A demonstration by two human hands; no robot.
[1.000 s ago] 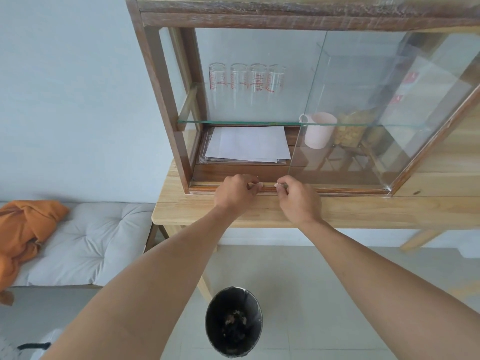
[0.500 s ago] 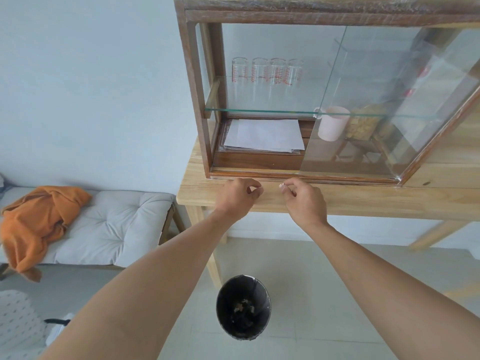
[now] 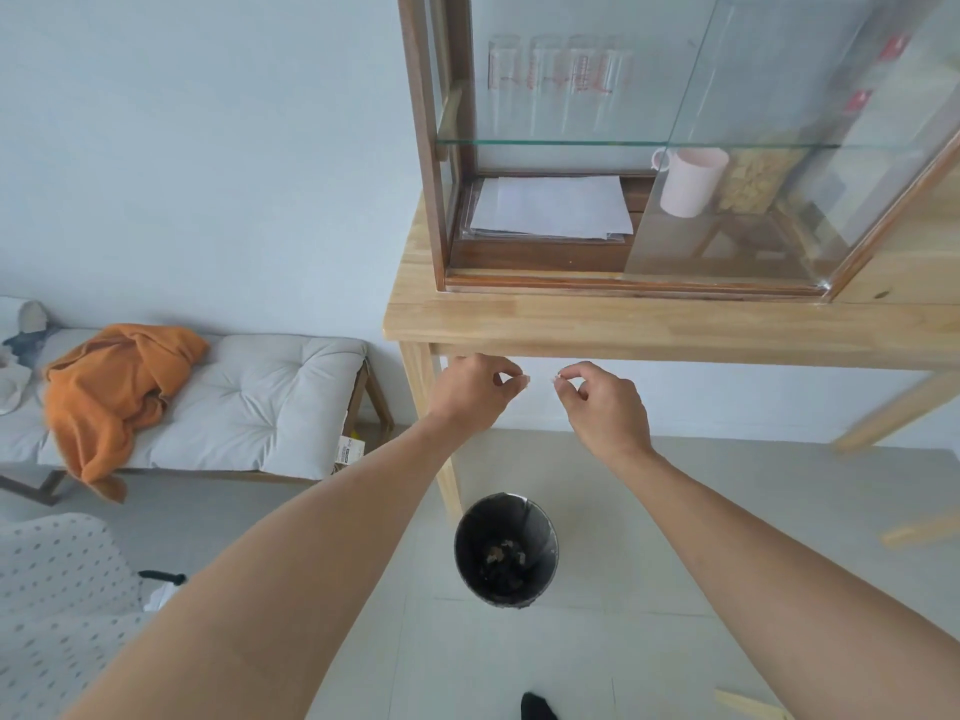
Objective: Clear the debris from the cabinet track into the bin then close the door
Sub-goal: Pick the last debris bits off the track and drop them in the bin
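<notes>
A wooden cabinet with glass sliding doors stands on a light wooden table. Its bottom track runs along the front, and the glass door is slid to the right, leaving the left half open. My left hand and my right hand hang in front of and below the table edge, each pinching a tiny pale bit of debris between thumb and forefinger. A black bin with dark scraps inside stands on the floor below both hands.
Inside the cabinet are a stack of paper, a pink mug and several glasses on a glass shelf. A cushioned bench with an orange cloth is at left. A table leg stands beside the bin.
Both hands have left the cabinet track and dropped below the table edge, still pinched shut. My view has swung left and down, so the cabinet now sits upper right.
</notes>
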